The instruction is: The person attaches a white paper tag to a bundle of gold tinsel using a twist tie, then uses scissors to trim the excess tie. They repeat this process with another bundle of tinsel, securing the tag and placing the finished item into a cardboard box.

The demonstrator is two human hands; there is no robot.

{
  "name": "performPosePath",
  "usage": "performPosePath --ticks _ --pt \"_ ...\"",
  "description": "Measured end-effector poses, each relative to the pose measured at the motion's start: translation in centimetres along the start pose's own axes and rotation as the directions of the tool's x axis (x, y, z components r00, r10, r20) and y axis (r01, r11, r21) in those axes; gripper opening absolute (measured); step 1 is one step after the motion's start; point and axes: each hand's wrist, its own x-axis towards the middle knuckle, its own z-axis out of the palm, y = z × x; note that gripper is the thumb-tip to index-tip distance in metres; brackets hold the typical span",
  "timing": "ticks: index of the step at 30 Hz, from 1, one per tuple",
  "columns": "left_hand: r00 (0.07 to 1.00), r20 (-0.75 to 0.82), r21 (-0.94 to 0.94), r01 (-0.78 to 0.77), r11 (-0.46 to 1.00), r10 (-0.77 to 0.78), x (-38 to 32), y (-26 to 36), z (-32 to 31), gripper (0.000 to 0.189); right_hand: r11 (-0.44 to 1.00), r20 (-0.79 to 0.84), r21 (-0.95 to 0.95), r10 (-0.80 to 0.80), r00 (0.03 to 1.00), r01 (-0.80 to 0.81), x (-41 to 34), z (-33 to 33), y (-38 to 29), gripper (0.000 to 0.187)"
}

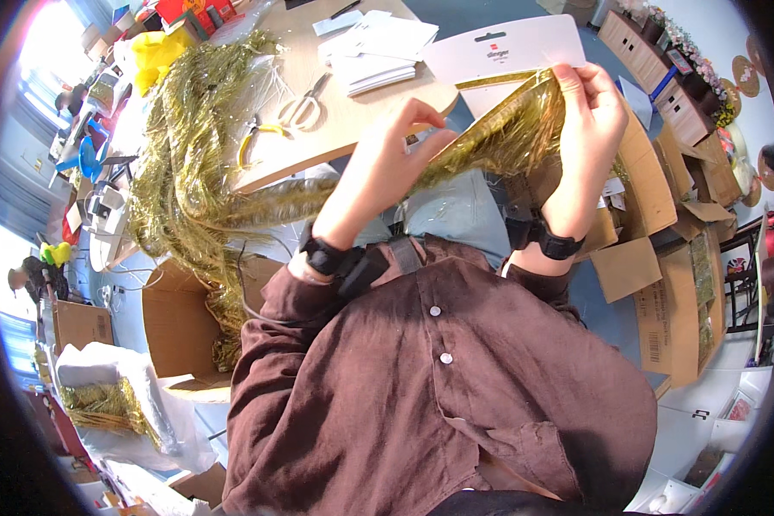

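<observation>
My right hand (590, 106) grips the upper right corner of a white header card (509, 48) together with a strand of gold tinsel garland (522, 132). The garland runs down leftward from that hand, passes by my left hand (419, 132) and joins a large heap of gold tinsel (193, 122) at the table's left. My left hand has its thumb and forefinger apart beside the strand; whether other fingers touch it is hidden. Scissors (303, 109) and yellow-handled pliers (255, 142) lie on the wooden table (342, 132) near the heap.
A stack of white cards (380, 74) lies on the table. Below its left side stands an open cardboard box (177, 322) with tinsel hanging into it. More open cardboard boxes (645, 174) stand at the right. A plastic bag (161, 400) with gold tinsel is at the lower left. Two people are far left.
</observation>
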Motion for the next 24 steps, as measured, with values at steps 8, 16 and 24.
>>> performPosePath --ticks 8,16,24 --pt "0.987 -0.005 -0.238 0.154 0.959 -0.160 0.9 -1.6 3.7 0.025 0.997 0.038 0.008 0.073 0.997 -0.073 -0.1 -0.1 0.5 0.022" --pt "0.970 -0.093 -0.256 0.194 0.947 -0.224 -0.4 -0.4 0.2 0.024 0.989 0.100 0.031 0.139 0.985 -0.142 0.2 0.6 1.8 0.021" --pt "0.943 -0.139 -0.300 0.250 0.920 -0.302 -0.3 -2.2 -1.0 0.029 0.940 0.185 0.217 0.224 0.957 -0.262 0.3 0.8 3.2 0.017"
